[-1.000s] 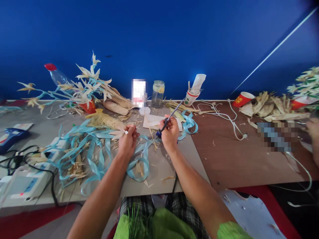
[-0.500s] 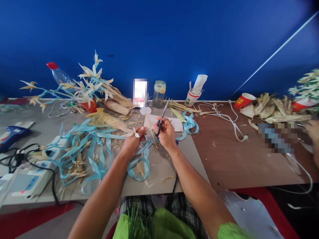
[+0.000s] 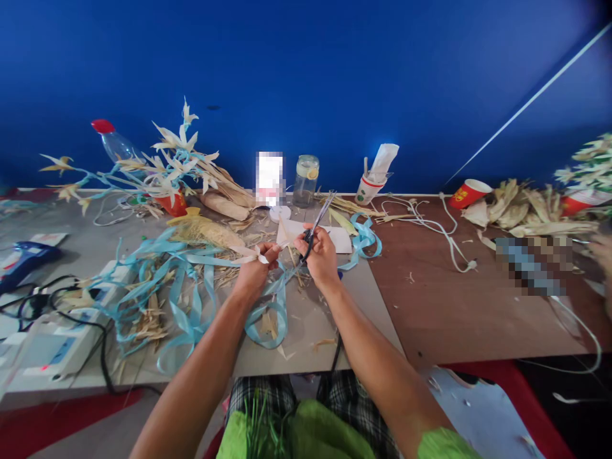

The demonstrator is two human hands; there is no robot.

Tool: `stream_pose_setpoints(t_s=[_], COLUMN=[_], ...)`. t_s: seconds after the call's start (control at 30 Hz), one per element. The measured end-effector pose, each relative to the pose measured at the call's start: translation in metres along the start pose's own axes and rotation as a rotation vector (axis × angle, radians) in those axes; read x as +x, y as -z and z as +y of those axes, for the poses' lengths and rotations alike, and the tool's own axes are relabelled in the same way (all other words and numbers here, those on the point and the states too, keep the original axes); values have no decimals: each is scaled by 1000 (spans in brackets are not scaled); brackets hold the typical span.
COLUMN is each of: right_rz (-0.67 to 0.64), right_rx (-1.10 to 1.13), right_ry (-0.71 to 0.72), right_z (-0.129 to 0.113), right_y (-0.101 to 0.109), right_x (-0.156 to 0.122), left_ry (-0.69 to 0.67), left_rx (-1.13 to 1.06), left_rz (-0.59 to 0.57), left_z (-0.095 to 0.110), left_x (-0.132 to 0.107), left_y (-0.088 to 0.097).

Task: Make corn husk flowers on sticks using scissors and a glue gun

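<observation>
My right hand (image 3: 321,255) is closed around the black handles of a pair of scissors (image 3: 323,213), whose blades slant up and away to the right. Its fingertips also come close to a thin pale strip between the hands. Pinched in my left hand (image 3: 255,271) is a pale piece of corn husk (image 3: 258,255), partly covered by the fingers. Light blue ribbon (image 3: 191,312) lies heaped by the left hand, with a loop under both wrists. Beyond the hands lies a white sheet (image 3: 337,237).
Husk flowers on blue stems stand in a red cup (image 3: 173,205). A glass jar (image 3: 305,182) and a white cup (image 3: 369,189) are at the back. A power strip (image 3: 71,338) and glue gun (image 3: 29,261) lie left. Another person's hand (image 3: 603,261) shows far right.
The scissors have swung a little to the right, and their blades look slightly parted. My right-hand fingertips have shifted towards the pale strip; the left hand barely moved.
</observation>
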State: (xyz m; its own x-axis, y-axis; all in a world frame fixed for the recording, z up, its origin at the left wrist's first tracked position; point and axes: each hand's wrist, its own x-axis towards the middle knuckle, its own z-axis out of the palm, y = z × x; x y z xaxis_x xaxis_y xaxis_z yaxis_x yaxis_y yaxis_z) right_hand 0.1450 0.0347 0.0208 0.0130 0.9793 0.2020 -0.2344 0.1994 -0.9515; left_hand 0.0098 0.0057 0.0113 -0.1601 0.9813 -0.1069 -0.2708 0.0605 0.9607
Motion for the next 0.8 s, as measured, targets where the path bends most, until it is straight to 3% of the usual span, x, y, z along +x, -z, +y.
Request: stream_pose_setpoints(t_s=[0.17,0.33,0.57,0.8], right_rz=[-6,91,303,-31], right_rx=[-40,-78,-283,-1006], right_ry=[14,39,66,-48], right_z=[1,-1,11,9], right_y=[-2,0,16,15], right_x=[-3,0,14,4], left_ry=[-41,-46,-3,-5], left_rx=[162,230,73,11], left_rz=[-69,-120,16,81], left_z=[0,-1,2,-1], left_x=[-2,-4,0,4], left_y=[-3,-4,-3,2])
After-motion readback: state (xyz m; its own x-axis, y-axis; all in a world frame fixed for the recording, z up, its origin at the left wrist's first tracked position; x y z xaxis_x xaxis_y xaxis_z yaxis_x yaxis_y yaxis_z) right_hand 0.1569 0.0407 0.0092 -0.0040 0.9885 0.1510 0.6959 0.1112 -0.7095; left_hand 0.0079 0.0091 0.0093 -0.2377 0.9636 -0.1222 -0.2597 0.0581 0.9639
